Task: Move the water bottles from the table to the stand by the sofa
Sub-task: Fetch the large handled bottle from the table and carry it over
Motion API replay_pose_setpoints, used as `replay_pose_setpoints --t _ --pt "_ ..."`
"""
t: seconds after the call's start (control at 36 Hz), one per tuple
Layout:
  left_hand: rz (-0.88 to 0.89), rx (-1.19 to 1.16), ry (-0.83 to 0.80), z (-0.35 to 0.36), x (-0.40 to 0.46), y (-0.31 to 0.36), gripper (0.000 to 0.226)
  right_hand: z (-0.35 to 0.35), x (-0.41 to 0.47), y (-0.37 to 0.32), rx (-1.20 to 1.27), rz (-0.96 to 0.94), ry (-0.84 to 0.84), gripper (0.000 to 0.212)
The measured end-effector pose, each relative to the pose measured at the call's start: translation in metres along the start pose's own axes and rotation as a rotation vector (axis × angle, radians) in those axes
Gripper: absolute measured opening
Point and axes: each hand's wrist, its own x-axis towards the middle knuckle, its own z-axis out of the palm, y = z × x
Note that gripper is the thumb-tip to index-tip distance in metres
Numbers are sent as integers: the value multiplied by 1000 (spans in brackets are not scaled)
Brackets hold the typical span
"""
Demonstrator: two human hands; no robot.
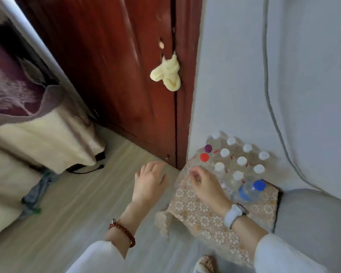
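Observation:
A small stand (209, 215) covered by a gold flower-patterned cloth sits in the corner beside the grey sofa (313, 223). Several clear water bottles with white caps (241, 160) stand on it in rows. A red-capped bottle (204, 157) and a purple-capped one (208, 148) are at the far left, and a blue-capped bottle (252, 189) is at the near right. My right hand (205, 186) hovers over the stand's left part, fingers loosely curled, holding nothing I can see. My left hand (149, 182) hangs open over the floor, left of the stand.
A dark red wooden door (116, 66) with a yellow cloth (166, 72) tied at its handle stands behind. A cloth-draped piece of furniture (37, 134) is at the left. The pale wood floor (77, 203) lies between. A grey cable (268, 95) runs down the wall.

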Motion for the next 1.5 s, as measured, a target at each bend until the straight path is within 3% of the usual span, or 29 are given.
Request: replay_pose_setpoints --t 0.17,0.36,0.56,0.83,1.14,1.36,1.5 --pt "-197 87 204 -138 -113 -139 29 120 -39 -153 -55 -174 -290 24" --pt "-601 26 582 -279 -340 -291 28 305 -147 -335 -43 -396 -576 22" --pt "-1060 -47 809 -327 -575 -398 32 475 -281 -453 -168 -645 -926 24" --pt "-1553 -79 1035 -351 -801 -500 29 716 -445 -561 -398 -967 -1338 25" --pt "-1790 -54 1305 -479 -976 -630 25 923 -617 -733 -410 -1211 -1580 25" --pt "-2040 -139 1453 -480 -1126 -688 26 1043 -777 -796 -407 -1388 -1757 24" --pt "-2066 -73 1542 -516 -1248 -749 25 1127 -877 -842 -422 -1451 -1773 25"
